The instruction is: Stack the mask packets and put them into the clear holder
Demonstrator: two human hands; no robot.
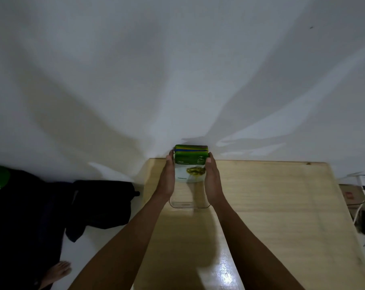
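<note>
We've got both hands up at the far edge of the tabletop (271, 206), near its far left corner, and between them sits the stack of mask packets (190, 164). Our left hand (167, 178) presses flat against the stack's left side, fingers extended, thumb tip hooked at the top corner. Our right hand (212, 181) mirrors it on the right side, so the stack is clamped upright between the two palms. The front packet shows a green band on top and a white lower half with an olive picture. The stack's lower part stands inside the clear holder (190, 203), whose rounded near rim rests on the wood just below our wrists. Off the table's left edge lies dark clothing (102, 204); a cardboard box (352, 195) sits beyond the right edge.
</note>
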